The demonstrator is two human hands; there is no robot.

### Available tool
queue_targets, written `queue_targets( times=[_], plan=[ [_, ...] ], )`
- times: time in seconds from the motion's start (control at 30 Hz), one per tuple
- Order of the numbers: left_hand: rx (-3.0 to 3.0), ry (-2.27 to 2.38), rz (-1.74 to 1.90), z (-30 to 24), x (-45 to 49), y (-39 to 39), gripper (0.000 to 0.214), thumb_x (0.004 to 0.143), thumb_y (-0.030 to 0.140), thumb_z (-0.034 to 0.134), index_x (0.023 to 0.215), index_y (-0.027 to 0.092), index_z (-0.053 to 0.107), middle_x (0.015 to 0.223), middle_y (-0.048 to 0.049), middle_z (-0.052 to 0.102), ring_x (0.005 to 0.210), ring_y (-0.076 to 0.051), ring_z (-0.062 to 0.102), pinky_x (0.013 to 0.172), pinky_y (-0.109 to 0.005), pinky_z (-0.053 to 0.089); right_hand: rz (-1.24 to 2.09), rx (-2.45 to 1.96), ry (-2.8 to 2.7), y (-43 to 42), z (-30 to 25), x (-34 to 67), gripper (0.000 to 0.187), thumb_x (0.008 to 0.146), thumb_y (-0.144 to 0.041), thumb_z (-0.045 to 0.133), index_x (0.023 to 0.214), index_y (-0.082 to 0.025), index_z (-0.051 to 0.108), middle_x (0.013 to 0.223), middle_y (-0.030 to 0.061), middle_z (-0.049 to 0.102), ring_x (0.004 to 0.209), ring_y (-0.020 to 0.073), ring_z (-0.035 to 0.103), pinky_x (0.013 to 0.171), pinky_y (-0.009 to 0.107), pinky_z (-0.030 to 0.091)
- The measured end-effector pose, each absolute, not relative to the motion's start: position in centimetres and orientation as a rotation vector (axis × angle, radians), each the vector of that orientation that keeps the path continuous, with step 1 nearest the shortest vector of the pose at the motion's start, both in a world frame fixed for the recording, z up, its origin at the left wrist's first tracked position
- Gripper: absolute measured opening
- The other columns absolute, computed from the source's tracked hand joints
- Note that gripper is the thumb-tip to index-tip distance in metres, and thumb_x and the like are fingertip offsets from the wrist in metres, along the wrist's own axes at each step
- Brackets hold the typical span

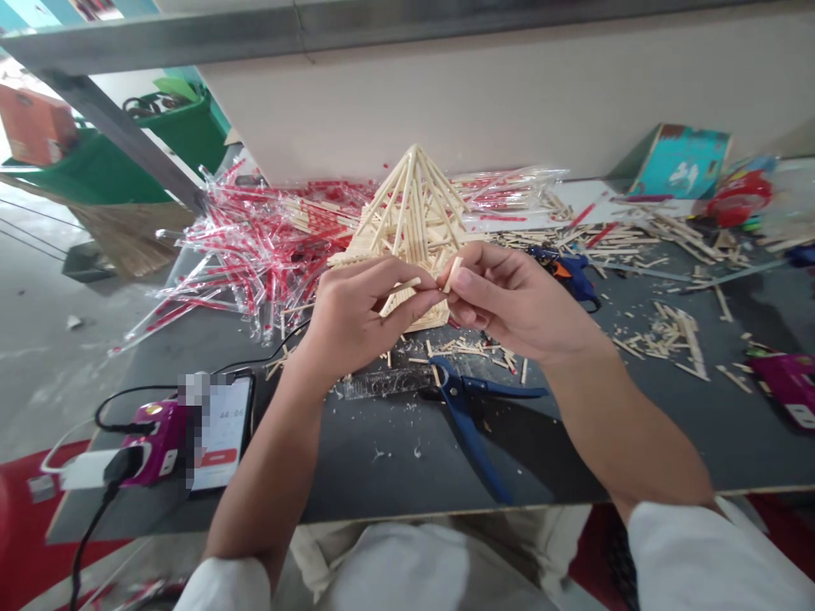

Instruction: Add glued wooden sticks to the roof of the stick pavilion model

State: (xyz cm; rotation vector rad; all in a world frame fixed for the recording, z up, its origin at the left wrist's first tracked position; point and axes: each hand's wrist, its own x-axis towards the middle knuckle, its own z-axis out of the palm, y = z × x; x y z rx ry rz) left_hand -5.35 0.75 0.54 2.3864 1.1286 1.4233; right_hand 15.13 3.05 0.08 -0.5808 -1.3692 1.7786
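Nearest us are our white sleeves (pixel 700 552) at the table (pixel 395 475) edge. Our left hand (pixel 356 318) pinches 1 thin stick (pixel 405 286) and our right hand (pixel 509 301) pinches a short stick piece (pixel 452 273), their tips almost meeting just in front of the stick pyramid (pixel 413 212). We judge its frame largely built, with wrapped sticks (pixel 255 246) still unused. The phone (pixel 222 428) shows digits, perhaps 44:06; nothing else reads.

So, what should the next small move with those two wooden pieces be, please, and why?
Probably ease the short wooden stub in the right hand onto the tip of the thin wooden stick pinched by the left hand: their ends nearly meet in front of the pale stick pyramid.
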Motion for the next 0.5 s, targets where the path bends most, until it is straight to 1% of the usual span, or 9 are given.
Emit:
queue_targets(
  times=[0.13, 0.23, 0.37, 0.5],
  plan=[
    [2.292, 1.1, 1.429, 0.57, -5.33, 0.74, 0.006, 0.088, 0.025, 0.078, 0.088, 0.019, 0.078, 0.061, 0.0049, 0.062, 0.051, -0.005, 0.044, 0.053, -0.02, 0.041, 1.712, -0.558, -1.406, 3.0, -0.28, 15.26, 0.016, 0.092, -0.037, 0.076, 0.089, -0.023, 0.068, 0.074, -0.0036, 0.057, 0.059, 0.0066, 0.048, 0.053, 0.022, 0.039],
    [2.237, 1.089, 1.401, 0.54, -5.24, 0.73, 0.005, 0.088, 0.023, 0.076, 0.087, 0.019, 0.079, 0.057, 0.0057, 0.056, 0.05, -0.005, 0.039, 0.05, -0.02, 0.035, 1.662, -0.57, -1.419, 3.04, -0.48, 15.23, 0.014, 0.092, -0.037, 0.076, 0.09, -0.025, 0.068, 0.079, -0.0026, 0.06, 0.06, 0.007, 0.05, 0.053, 0.023, 0.04],
    [2.158, 1.125, 1.351, 0.47, -5.11, 0.74, 0.01, 0.09, 0.025, 0.073, 0.085, 0.018, 0.079, 0.054, 0.0054, 0.048, 0.05, -0.005, 0.035, 0.046, -0.02, 0.029, 1.529, -0.607, -1.467, 3.11, -0.43, 15.0, 0.019, 0.088, -0.039, 0.08, 0.09, -0.024, 0.068, 0.079, -0.0022, 0.062, 0.059, 0.0073, 0.051, 0.053, 0.024, 0.04],
    [2.067, 1.131, 1.284, 0.4, -5.13, 0.93, 0.013, 0.089, 0.025, 0.072, 0.082, 0.017, 0.079, 0.052, 0.0054, 0.046, 0.048, -0.005, 0.031, 0.043, -0.019, 0.025, 1.448, -0.646, -1.516, 3.05, -0.12, 14.79, 0.026, 0.084, -0.042, 0.084, 0.088, -0.024, 0.066, 0.07, -0.0037, 0.058, 0.057, 0.008, 0.05, 0.051, 0.025, 0.041]
  ],
)
